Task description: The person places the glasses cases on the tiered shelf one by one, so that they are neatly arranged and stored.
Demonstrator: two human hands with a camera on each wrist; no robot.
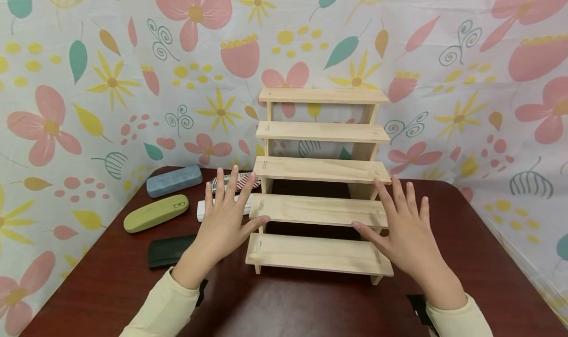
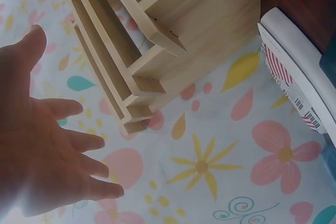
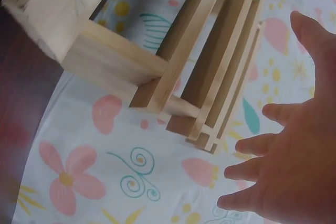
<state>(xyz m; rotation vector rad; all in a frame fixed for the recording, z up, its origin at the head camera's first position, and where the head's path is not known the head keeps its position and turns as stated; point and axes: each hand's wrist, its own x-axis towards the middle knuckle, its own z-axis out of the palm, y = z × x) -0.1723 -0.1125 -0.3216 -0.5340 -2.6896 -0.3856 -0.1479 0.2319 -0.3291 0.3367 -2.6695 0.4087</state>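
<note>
A light wooden stepped rack [image 1: 319,168] with several tiers stands on the dark table. My left hand [image 1: 226,223] is spread with straight fingers before the rack's left side, holding nothing. On the other side, my right hand [image 1: 406,233] is spread too, its thumb and index finger overlapping the right shelf ends in the head view; touch cannot be told there. Both wrist views show the left hand [image 2: 58,140] and the right hand [image 3: 289,156] with fingers extended, apart from the rack's side panels [image 2: 210,30].
Left of the rack lie a blue case [image 1: 174,181], a green glasses case [image 1: 156,213], a black case [image 1: 168,251], a white box [image 1: 205,210] and a red-striped item [image 1: 235,182]. A flowered cloth [image 1: 177,81] hangs behind the brown table [image 1: 310,307].
</note>
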